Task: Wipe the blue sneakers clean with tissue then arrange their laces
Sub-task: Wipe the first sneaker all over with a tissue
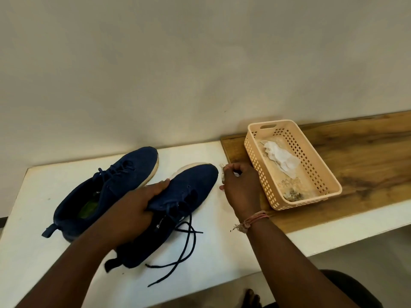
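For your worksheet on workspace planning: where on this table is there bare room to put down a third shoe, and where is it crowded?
Free: the wooden board right of the basket, and the white table left of the far sneaker. Crowded: the middle, where the left hand holds the near sneaker and the right hand pinches tissue.

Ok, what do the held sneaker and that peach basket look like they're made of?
The dark blue sneaker held by the left hand looks like matte suede or felt-like fabric: fuzzy, no shine. The peach rectangular basket looks like smooth moulded plastic, with a punched grid of holes.
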